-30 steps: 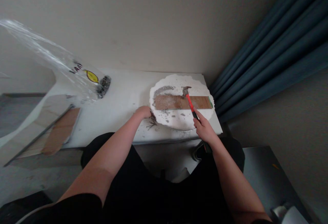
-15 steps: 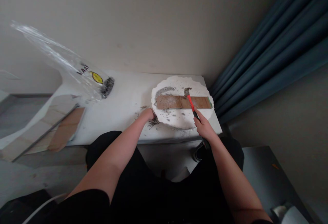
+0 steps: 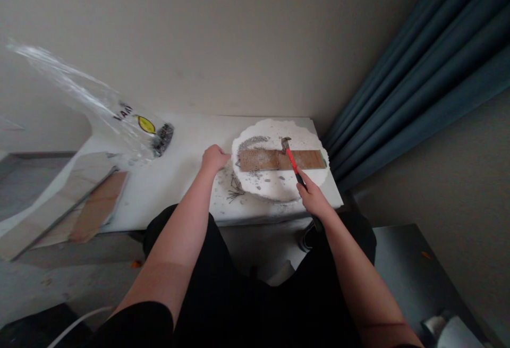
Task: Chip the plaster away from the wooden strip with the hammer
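White table [image 3: 187, 178] stood against a beige wall; blue curtain [image 3: 418, 87] hung beyond the right hand; clear plastic bag [image 3: 119, 119] lay well left of the left hand. Right hand [image 3: 313, 199] grasped the red-handled hammer [image 3: 291, 159], its head resting on the wooden board [image 3: 263, 160] atop a white foam slab [image 3: 279, 186]. Left hand [image 3: 214, 157] was clenched just left of the slab; contents not discernible; loose nails [image 3: 235, 193] lay near it.

Clear plastic bag [image 3: 119, 119], near the tabletop's [image 3: 187, 172] far left corner: dark capital lettering, seen upside down, not legible; beside it a yellow oval label with a dark rim, its print too small to read.
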`<action>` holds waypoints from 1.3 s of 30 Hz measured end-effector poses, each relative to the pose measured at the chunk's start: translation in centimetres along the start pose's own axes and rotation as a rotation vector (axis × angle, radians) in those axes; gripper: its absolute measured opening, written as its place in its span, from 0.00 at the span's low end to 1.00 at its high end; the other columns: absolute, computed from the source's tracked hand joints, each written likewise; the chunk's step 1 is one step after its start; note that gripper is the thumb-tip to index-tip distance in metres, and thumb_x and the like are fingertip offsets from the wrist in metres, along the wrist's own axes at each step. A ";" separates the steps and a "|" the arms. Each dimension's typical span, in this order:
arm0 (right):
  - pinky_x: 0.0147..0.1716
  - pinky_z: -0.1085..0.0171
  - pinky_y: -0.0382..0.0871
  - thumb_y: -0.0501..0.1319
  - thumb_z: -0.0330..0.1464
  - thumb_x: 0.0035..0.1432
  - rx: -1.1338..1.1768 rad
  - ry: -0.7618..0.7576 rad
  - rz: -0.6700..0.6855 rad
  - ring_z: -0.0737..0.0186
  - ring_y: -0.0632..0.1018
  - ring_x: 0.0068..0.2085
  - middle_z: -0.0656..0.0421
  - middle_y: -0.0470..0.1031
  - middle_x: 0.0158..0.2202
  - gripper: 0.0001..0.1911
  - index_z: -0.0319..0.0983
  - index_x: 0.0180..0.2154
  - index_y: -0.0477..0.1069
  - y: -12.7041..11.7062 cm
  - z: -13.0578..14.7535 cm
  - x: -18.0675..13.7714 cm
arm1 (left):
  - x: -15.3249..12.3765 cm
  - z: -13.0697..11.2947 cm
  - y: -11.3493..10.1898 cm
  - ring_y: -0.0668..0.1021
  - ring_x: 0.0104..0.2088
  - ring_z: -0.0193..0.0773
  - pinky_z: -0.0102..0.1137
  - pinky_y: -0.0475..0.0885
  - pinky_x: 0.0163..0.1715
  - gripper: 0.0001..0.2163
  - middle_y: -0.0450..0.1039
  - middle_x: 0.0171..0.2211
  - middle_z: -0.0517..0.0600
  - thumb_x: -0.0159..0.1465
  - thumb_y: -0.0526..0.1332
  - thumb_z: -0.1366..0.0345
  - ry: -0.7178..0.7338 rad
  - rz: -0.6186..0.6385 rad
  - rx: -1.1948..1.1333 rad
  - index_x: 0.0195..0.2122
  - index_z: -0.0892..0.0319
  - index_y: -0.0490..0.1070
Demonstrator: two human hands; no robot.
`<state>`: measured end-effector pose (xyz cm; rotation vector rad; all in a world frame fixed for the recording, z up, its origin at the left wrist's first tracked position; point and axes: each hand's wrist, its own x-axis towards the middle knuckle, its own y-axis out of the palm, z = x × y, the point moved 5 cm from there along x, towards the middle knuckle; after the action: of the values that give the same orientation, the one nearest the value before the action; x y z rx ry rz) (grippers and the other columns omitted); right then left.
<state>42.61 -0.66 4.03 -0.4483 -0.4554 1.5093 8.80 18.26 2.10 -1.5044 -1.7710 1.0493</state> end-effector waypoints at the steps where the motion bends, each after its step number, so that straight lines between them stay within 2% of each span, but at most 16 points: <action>1: 0.55 0.48 0.73 0.53 0.37 0.67 -0.009 0.001 -0.007 0.50 0.81 0.51 0.50 0.80 0.53 0.34 0.41 0.72 0.58 0.0 -0.1 0.0 | -0.1 -1.0 -0.3 0.83 0.44 0.53 0.41 0.76 0.44 0.11 0.82 0.39 0.61 0.54 0.67 0.68 0.031 -0.039 -0.125 0.39 0.62 0.75; 3: 0.61 0.46 0.68 0.54 0.36 0.66 -0.020 -0.006 -0.017 0.48 0.76 0.60 0.51 0.74 0.62 0.34 0.43 0.72 0.59 0.1 -0.3 0.1 | -0.8 -3.7 0.6 0.83 0.37 0.44 0.36 0.77 0.41 0.15 0.82 0.36 0.55 0.57 0.65 0.67 0.158 -0.004 -0.417 0.46 0.61 0.74; 5: 0.64 0.46 0.64 0.54 0.36 0.66 -0.016 -0.020 -0.014 0.47 0.71 0.66 0.52 0.69 0.67 0.33 0.44 0.72 0.59 0.1 -0.5 0.2 | -2.2 -6.7 2.3 0.82 0.37 0.41 0.36 0.77 0.43 0.12 0.82 0.36 0.53 0.59 0.65 0.65 0.343 0.074 -0.573 0.44 0.60 0.76; 7: 0.66 0.47 0.62 0.55 0.36 0.66 -0.009 -0.026 -0.006 0.48 0.68 0.68 0.53 0.68 0.68 0.34 0.44 0.72 0.59 0.1 -0.6 0.2 | -3.5 -9.0 4.1 0.82 0.38 0.41 0.37 0.77 0.46 0.09 0.82 0.36 0.52 0.60 0.64 0.66 0.470 0.107 -0.585 0.42 0.59 0.78; 10: 0.66 0.47 0.62 0.55 0.35 0.66 -0.003 -0.027 -0.008 0.50 0.68 0.68 0.53 0.68 0.68 0.34 0.43 0.72 0.59 -0.1 -0.7 0.1 | -4.5 -10.5 6.1 0.83 0.39 0.41 0.38 0.78 0.47 0.08 0.82 0.37 0.52 0.62 0.63 0.69 0.533 0.120 -0.534 0.41 0.58 0.78; 16: 0.61 0.45 0.69 0.55 0.34 0.66 0.036 0.009 0.013 0.51 0.77 0.58 0.52 0.73 0.63 0.34 0.44 0.72 0.58 -0.3 -0.9 0.1 | -4.3 -9.8 7.5 0.83 0.39 0.40 0.37 0.78 0.47 0.09 0.83 0.38 0.52 0.63 0.64 0.69 0.554 0.179 -0.489 0.45 0.57 0.78; 22: 0.68 0.49 0.59 0.55 0.34 0.67 0.023 -0.041 0.010 0.55 0.68 0.68 0.55 0.67 0.69 0.33 0.46 0.72 0.58 -0.3 -0.8 0.1 | -3.9 -9.6 7.6 0.82 0.38 0.41 0.38 0.77 0.48 0.05 0.83 0.37 0.51 0.62 0.64 0.69 0.490 0.135 -0.499 0.37 0.58 0.79; 35: 0.69 0.51 0.57 0.53 0.34 0.68 0.012 -0.057 0.029 0.55 0.66 0.70 0.52 0.64 0.70 0.33 0.41 0.73 0.56 -0.2 -0.5 0.0 | -3.9 -9.9 7.6 0.81 0.37 0.40 0.36 0.75 0.46 0.03 0.81 0.34 0.50 0.62 0.63 0.71 0.495 0.160 -0.481 0.36 0.59 0.76; 39: 0.69 0.50 0.57 0.53 0.35 0.68 0.002 -0.055 0.029 0.55 0.67 0.69 0.53 0.65 0.70 0.33 0.43 0.73 0.55 -0.2 -0.5 -0.1 | -3.8 -9.8 7.7 0.81 0.36 0.39 0.36 0.76 0.45 0.02 0.81 0.34 0.49 0.62 0.64 0.70 0.507 0.147 -0.481 0.35 0.58 0.75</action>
<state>43.11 -0.73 3.70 -0.4143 -0.4922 1.5529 21.69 16.81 0.83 -1.9949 -1.6173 0.2513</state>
